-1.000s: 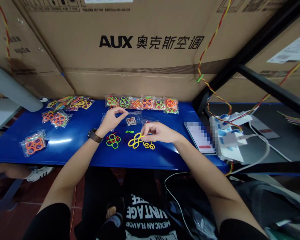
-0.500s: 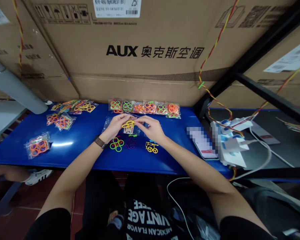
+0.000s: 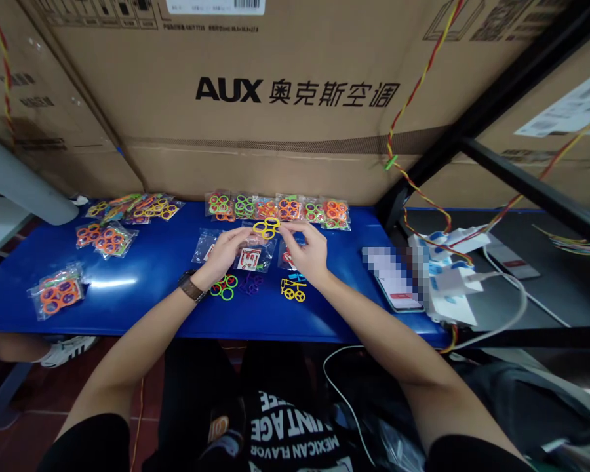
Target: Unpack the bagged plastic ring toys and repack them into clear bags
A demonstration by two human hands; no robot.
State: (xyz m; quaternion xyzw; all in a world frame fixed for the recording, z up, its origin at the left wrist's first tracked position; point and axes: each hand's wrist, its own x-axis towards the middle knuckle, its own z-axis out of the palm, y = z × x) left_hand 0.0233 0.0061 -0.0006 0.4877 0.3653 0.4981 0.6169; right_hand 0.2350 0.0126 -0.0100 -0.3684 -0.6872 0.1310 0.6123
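You wear a black short-sleeved top (image 3: 270, 449) with pale block lettering (image 3: 295, 429) reading VINTAGE and MEXICAN FLAVOR beside an orange patch (image 3: 219, 428), black trousers (image 3: 196, 373), and a brown-strapped watch (image 3: 193, 288) on your left wrist (image 3: 203, 278).

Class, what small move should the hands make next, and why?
Perhaps the right hand should ease the yellow rings toward the clear bag between the hands: it holds them by that bag's upper end, where the left hand also is. Whether the bag's mouth is open, I cannot tell.

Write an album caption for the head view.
Right hand holds yellow plastic rings near a clear plastic bag, over a blue table.
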